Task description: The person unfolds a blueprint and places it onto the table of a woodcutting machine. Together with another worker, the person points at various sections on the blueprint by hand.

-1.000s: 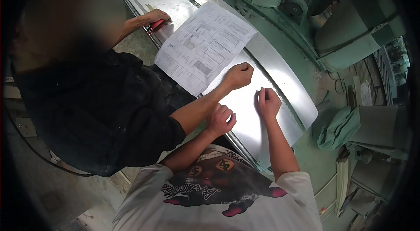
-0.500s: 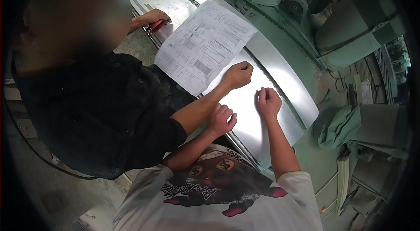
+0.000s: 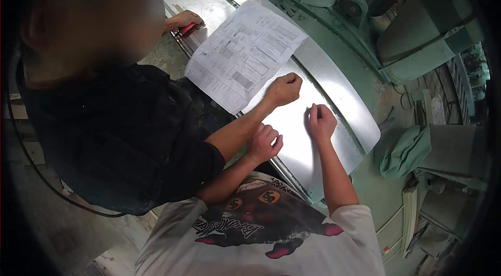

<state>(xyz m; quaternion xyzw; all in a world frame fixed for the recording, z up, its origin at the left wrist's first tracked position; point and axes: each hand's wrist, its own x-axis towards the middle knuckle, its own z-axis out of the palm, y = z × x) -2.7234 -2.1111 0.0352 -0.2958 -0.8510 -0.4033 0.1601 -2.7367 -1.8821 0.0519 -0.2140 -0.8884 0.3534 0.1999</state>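
Observation:
My left hand (image 3: 264, 144) is loosely closed in front of my shirt, near the front edge of the shiny metal sheet (image 3: 292, 124). Nothing shows between its curled fingers. Farther right, my right hand (image 3: 322, 123) rests with fingers curled in on the bright surface, and I see no object in it. A printed drawing sheet (image 3: 245, 54) lies on the metal beyond both hands. Between it and my right hand is the closed hand (image 3: 284, 89) of a co-worker. That person's other hand (image 3: 187, 21) holds a red-handled tool (image 3: 188, 30) whose kind is unclear.
On my left a person in a dark shirt (image 3: 120, 135) leans close, one forearm passing just beyond my left hand. Large green machinery (image 3: 417, 41) with a motor (image 3: 357, 0) stands past the sheet. A green cloth bag (image 3: 402, 153) lies at the right.
The co-worker's head and upper body have shifted slightly to the right. My hands, the drawing and the co-worker's hands look unmoved.

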